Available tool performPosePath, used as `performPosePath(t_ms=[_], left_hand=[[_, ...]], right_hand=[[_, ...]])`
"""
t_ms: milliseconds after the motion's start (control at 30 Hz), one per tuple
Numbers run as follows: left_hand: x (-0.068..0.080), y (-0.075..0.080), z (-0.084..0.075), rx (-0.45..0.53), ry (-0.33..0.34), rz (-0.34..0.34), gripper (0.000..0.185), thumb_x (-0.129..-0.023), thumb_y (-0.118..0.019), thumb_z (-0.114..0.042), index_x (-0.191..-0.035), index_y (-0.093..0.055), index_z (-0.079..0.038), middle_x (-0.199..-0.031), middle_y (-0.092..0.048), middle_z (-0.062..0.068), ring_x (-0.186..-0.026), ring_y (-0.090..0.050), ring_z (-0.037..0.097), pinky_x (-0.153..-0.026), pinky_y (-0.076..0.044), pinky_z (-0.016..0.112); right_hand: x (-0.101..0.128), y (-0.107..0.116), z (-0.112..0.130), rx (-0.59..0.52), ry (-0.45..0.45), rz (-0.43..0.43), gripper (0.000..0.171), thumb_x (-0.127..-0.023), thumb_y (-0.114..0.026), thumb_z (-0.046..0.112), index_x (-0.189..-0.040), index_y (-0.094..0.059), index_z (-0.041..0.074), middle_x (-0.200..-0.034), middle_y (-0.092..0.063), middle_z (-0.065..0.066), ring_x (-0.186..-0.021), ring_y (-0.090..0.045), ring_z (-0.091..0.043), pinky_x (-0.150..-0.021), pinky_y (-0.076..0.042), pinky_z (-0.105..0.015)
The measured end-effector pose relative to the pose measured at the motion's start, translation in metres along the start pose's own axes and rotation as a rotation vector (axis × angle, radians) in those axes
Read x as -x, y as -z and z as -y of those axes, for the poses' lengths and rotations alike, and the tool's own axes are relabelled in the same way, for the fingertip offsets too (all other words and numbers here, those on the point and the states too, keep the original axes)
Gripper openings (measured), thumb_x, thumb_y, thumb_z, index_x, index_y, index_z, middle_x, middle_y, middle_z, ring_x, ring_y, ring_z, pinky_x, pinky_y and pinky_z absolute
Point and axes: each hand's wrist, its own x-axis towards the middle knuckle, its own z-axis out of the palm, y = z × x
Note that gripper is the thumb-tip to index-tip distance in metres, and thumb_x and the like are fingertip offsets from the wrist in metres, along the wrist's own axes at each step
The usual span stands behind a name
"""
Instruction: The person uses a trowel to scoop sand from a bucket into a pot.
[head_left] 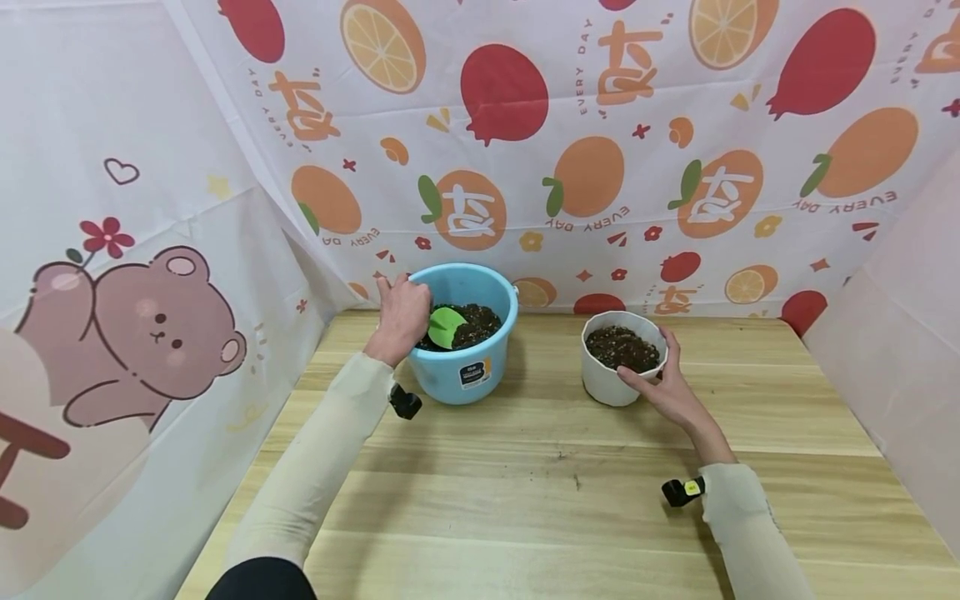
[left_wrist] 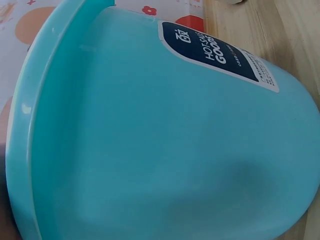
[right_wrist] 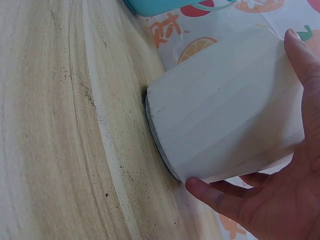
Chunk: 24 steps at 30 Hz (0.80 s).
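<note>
My left hand (head_left: 402,315) is at the left rim of a light blue bucket (head_left: 461,379) with dark soil inside. Its fingers curl at the near end of a green trowel (head_left: 447,327), whose blade lies in the soil; the handle is hidden by the hand. In the left wrist view, the bucket's side (left_wrist: 150,125) fills most of the picture. My right hand (head_left: 669,386) holds a white plant pot (head_left: 606,382) from the right, thumb at the front rim and fingers around the far side. Dark soil (head_left: 622,347) lies in the pot, which stands upright on the table.
The wooden table (head_left: 480,500) has crumbs of soil (head_left: 576,481) scattered in front of the pot. A fruit-print cloth (head_left: 510,200) hangs right behind the bucket and pot. Another cloth with a bear print (head_left: 172,333) closes off the left side.
</note>
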Motion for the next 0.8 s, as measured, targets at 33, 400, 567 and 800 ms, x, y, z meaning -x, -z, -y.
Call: performPosePath(t_ms=[33, 400, 567, 800], left_hand=[[0.0, 0.0001, -0.0002, 0.003, 0.001, 0.004, 0.038, -0.088, -0.056, 0.01, -0.055, -0.06, -0.009, -0.063, -0.064, 0.012, -0.088, -0.057, 0.036, -0.087, -0.026, 0.051], [-0.0026, 0.0046, -0.0003, 0.031, 0.018, 0.057, 0.033, -0.086, -0.056, 0.01, -0.061, -0.067, -0.008, -0.072, -0.071, 0.014, -0.092, -0.058, 0.036, -0.093, -0.031, 0.058], [-0.003, 0.006, 0.0015, 0.063, 0.04, 0.115, 0.026, -0.085, -0.06, 0.008, -0.069, -0.076, -0.007, -0.077, -0.075, 0.014, -0.095, -0.06, 0.037, -0.1, -0.031, 0.064], [-0.004, 0.0056, 0.0046, 0.088, 0.048, 0.153, 0.019, -0.085, -0.065, 0.004, -0.079, -0.08, -0.006, -0.086, -0.077, 0.015, -0.099, -0.06, 0.038, -0.105, -0.028, 0.068]], right_hand=[[-0.0003, 0.0002, -0.0004, 0.0, 0.001, 0.001, 0.107, -0.095, -0.069, 0.039, -0.158, 0.017, 0.037, -0.167, -0.007, -0.022, -0.155, -0.014, -0.043, -0.12, -0.019, -0.067], [-0.0015, 0.0005, -0.0006, 0.008, -0.007, 0.005, 0.108, -0.094, -0.07, 0.041, -0.157, 0.018, 0.04, -0.168, -0.005, -0.02, -0.155, -0.013, -0.044, -0.12, -0.018, -0.069], [-0.0015, 0.0007, -0.0006, 0.008, -0.009, 0.008, 0.109, -0.094, -0.07, 0.041, -0.157, 0.019, 0.04, -0.168, -0.006, -0.02, -0.155, -0.013, -0.045, -0.12, -0.019, -0.069], [-0.0016, 0.001, -0.0017, 0.005, -0.001, 0.005, 0.108, -0.094, -0.069, 0.04, -0.157, 0.018, 0.04, -0.167, -0.007, -0.021, -0.155, -0.014, -0.045, -0.12, -0.018, -0.069]])
